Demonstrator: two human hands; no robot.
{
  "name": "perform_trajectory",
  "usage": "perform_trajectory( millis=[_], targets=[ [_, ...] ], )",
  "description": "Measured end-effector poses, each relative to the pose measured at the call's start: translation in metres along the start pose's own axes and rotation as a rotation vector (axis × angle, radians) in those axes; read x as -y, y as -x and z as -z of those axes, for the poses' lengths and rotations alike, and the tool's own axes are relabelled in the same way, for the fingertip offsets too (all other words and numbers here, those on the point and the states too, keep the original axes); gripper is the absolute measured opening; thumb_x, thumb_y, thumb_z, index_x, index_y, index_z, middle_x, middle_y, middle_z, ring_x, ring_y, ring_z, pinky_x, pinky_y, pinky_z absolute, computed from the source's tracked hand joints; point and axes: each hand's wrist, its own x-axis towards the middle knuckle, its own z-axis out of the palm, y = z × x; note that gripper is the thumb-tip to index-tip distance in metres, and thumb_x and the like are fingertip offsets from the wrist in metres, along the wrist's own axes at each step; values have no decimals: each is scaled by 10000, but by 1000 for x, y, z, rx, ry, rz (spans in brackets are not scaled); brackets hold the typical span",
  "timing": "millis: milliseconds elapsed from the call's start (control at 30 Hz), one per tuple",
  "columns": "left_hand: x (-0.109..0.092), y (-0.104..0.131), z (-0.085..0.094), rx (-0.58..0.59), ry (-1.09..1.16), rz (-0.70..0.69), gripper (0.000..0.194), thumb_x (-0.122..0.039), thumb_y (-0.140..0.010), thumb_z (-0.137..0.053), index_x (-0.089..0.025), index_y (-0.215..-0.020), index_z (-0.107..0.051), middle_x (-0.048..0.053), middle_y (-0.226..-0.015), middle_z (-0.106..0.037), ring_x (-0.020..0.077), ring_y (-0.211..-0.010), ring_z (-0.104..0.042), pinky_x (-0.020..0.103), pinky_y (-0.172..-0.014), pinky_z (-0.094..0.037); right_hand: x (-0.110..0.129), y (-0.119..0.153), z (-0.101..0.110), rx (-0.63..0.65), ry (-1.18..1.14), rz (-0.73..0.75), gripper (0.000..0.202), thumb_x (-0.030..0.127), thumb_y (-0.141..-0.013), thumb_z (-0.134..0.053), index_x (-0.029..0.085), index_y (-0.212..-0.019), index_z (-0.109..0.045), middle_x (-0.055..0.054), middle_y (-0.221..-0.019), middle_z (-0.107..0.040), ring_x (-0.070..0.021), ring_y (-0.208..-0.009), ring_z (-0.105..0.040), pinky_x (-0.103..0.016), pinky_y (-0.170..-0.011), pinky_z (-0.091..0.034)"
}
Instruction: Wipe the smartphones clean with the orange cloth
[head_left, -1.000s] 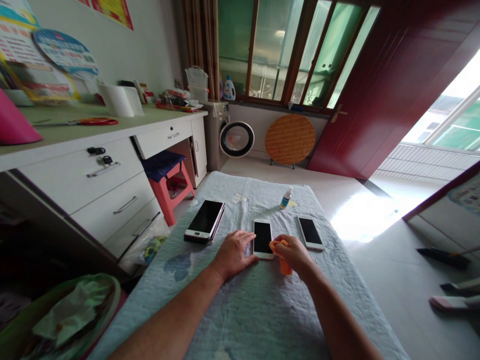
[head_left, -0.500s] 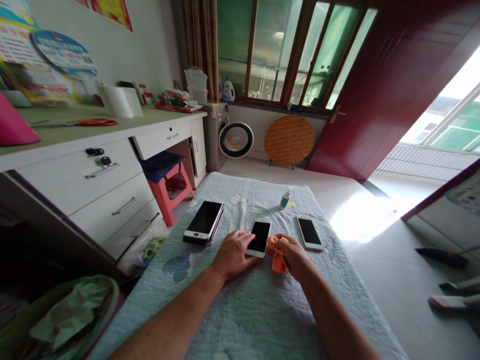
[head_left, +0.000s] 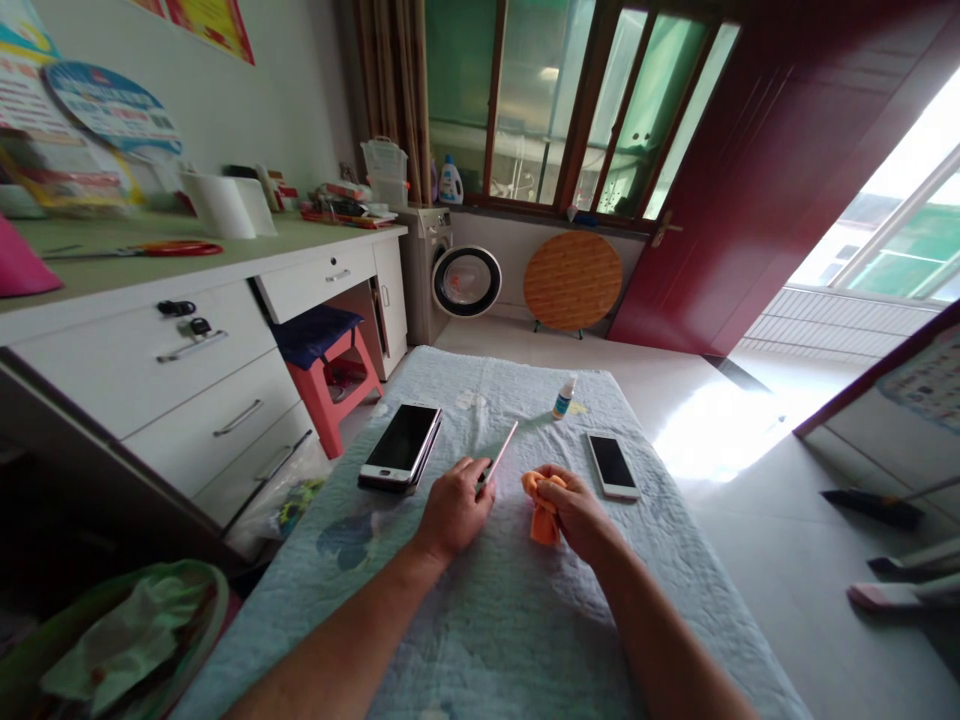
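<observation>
My left hand [head_left: 454, 508] grips a smartphone [head_left: 501, 452] that is tipped up on edge, so mostly its thin pinkish side shows. To its right, my right hand [head_left: 574, 508] is closed on a bunched orange cloth [head_left: 544, 510], with a gap between cloth and phone. A white phone [head_left: 613, 465] with a dark screen lies face up right of my right hand. On the left, a larger white phone [head_left: 402, 440] rests on top of a stack. Beyond my hands stands a small spray bottle [head_left: 563, 398] with a blue label.
A pale blue quilted cloth [head_left: 480, 620] covers the table. Left stand a desk [head_left: 142, 350] with drawers, a red stool [head_left: 337, 375] and a lined bin [head_left: 202, 600]. A washing machine [head_left: 427, 265] with its door open and a round wooden tabletop [head_left: 574, 282] are farther back.
My left hand has lifted the phone from lying flat, face up, to standing on edge. The right hand, with the orange cloth, remains beside it. The view has shifted slightly.
</observation>
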Motion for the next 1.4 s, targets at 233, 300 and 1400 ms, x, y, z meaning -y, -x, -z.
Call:
perform_trajectory(
  millis=[233, 300, 1400],
  targets=[
    [0, -1, -1, 60, 433, 200, 338, -151, -777, -597, -168, -1114, -587, 27, -863, -696, 162, -714, -638, 241, -668, -464, 1, -1, 0, -63, 70, 1, 337, 479, -684, -684, 164, -771, -604, 37, -617, -490, -91, -551, -402, -222, -531, -307],
    [2, 0, -6, 156, 601, 235, 482, -193, -766, -628, -151, -1232, -509, 17, -811, -697, 152, -633, -624, 225, -584, -447, 5, 0, -2, -92, 98, 8, 333, 471, -683, -678, 157, -771, -609, 37, -612, -492, -88, -548, -404, -221, -529, -309],
    [-7, 4, 8, 383, 169, 175, 473, -199, -688, -691, -219, -1153, -608, -24, -681, -650, 179, -656, -625, 223, -582, -355, -15, -4, -6, -48, 940, 406, 152, 98, -767, -532, 200, -811, -636, -9, -856, -551, -121, -748, -544, -213, -670, -379]
  ],
)
